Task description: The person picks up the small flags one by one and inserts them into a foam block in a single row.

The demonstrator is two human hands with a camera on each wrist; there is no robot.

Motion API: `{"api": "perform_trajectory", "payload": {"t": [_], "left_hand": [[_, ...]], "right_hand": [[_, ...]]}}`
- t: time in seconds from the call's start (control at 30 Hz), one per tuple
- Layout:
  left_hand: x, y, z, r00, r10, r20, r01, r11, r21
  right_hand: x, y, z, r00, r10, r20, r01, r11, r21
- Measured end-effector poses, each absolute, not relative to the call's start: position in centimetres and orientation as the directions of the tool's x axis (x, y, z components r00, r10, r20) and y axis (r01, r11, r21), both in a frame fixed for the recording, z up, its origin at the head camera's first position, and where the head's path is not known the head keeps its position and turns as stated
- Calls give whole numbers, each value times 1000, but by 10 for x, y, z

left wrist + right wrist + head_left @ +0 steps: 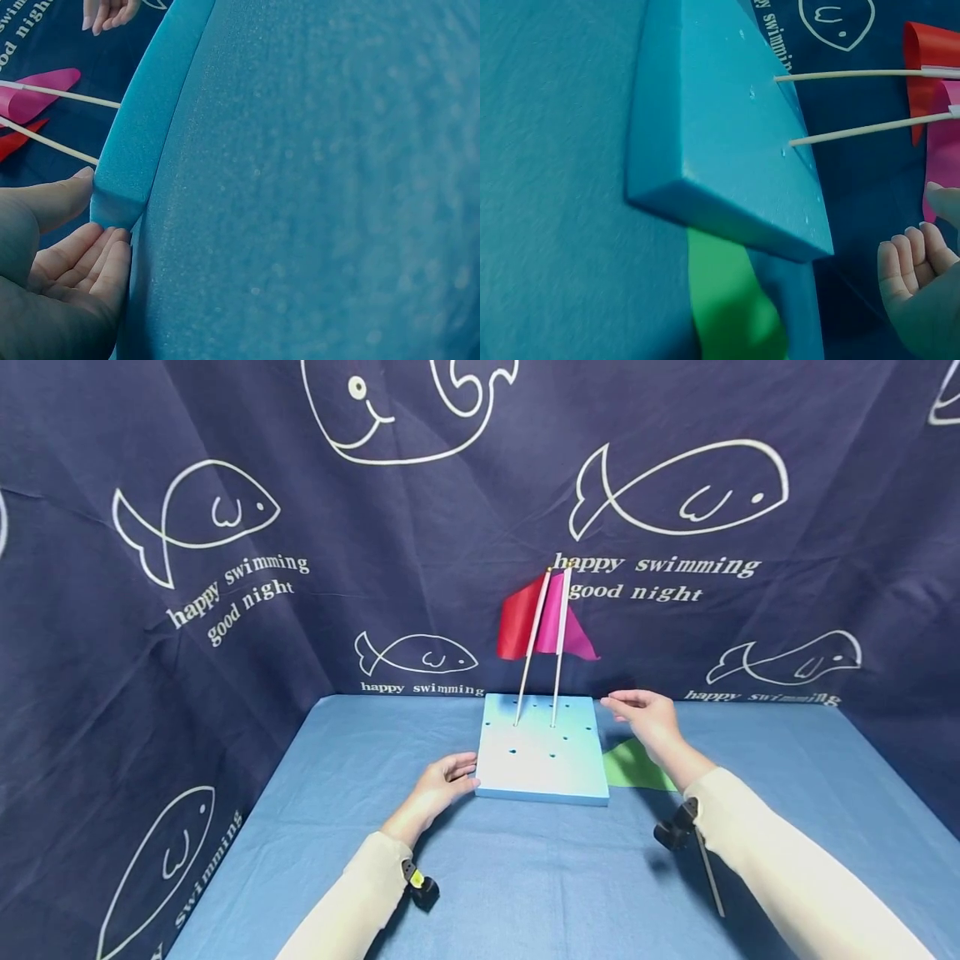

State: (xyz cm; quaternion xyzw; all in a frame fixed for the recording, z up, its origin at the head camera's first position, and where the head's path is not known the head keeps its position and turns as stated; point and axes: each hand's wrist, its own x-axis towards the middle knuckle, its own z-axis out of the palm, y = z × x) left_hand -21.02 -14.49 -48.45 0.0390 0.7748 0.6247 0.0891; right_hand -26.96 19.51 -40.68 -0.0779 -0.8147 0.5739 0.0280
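Head view: blue board [542, 779] with small holes lying flat on the blue-covered table [517, 877], roughly between my two hands. Two flags stand in it on pale sticks, red flag [517, 625] to the left, pink flag [576, 637] to the right, both sticks leaning a little rightward.

My left hand [435, 789] is at the board's near left corner. Left wrist view: thumb at the upper edge, fingers fairly straight, tips against the side; a light touch, no clench.

My right hand [651, 724] is raised beside the board's far right corner, apart from it. Right wrist view: fingers loosely bent, a gap between them and the thumb, nothing grasped.

Green flag [630, 766] lies on the table against the board's right side, partly hidden by my right forearm. Cannot tell whether its edge runs beneath the board. A thin stick [711, 877] shows below my cream sleeve [795, 868].

Behind: dark blue cloth [450, 543] with white fish outlines.
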Motion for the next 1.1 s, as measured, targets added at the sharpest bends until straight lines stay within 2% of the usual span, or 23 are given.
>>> {"api": "perform_trajectory", "payload": {"t": [0.4, 0.63, 1.1], "left_hand": [[-209, -144, -484, -982, 163, -99, -60, 224, 973], [-209, -145, -485, -980, 176, -87, -45, 228, 973], [-209, -145, -484, -981, 170, -97, -59, 215, 975]], "right_hand": [[-250, 225, -420, -982, 187, -10, 75, 346, -935], [-244, 234, -420, -986, 165, 11, 62, 431, -900], [-227, 245, -421, -988, 142, 53, 19, 463, -886]]}}
